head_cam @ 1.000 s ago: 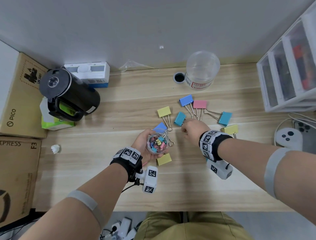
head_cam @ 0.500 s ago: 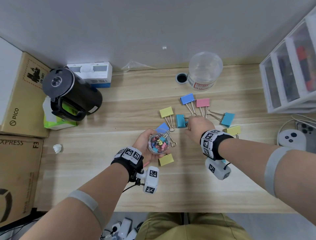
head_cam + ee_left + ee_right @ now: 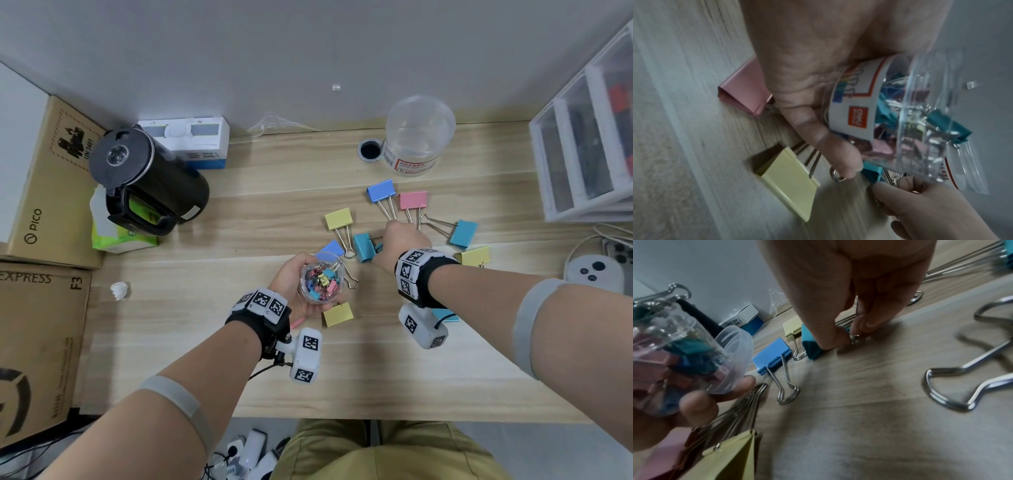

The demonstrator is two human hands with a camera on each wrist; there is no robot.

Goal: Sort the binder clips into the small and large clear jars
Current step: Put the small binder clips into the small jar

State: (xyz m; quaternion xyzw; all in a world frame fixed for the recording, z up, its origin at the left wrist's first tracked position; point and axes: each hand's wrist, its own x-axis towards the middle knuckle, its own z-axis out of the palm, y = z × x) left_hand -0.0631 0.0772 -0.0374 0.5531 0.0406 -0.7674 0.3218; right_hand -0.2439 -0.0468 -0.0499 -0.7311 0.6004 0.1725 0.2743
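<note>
Left hand (image 3: 294,284) gripping the small jar (image 3: 320,282) just above the desk (image 3: 239,240), fingers wrapped round its wall, mouth up, packed with little clips (image 3: 322,281) in pink, teal, yellow, blue. Right hand (image 3: 402,241) reaching down beside a teal clip (image 3: 363,247), thumb and fingertips (image 3: 869,324) pinching a tiny clip (image 3: 854,337) by its wire handle, right at desk level; colour of that tiny clip too hidden to call. Large jar (image 3: 416,137) standing upright at the back of the desk, well apart from both hands, next to a round cable hole (image 3: 369,150); looking empty. Big clips lying loose on the desk: yellow clip (image 3: 339,219), blue clip (image 3: 381,190), pink clip (image 3: 413,200), light-blue clip (image 3: 463,233) in an arc beyond the right hand; another blue one (image 3: 330,248) partly under the small jar; a yellow one (image 3: 338,314) and a pink one (image 3: 744,91) lying under the left hand; one more yellow (image 3: 474,256) beside the right wrist. Black kettle (image 3: 147,181) sitting at the left of the desk, white box (image 3: 191,140) behind it, drawer unit (image 3: 582,147) at the right.
</note>
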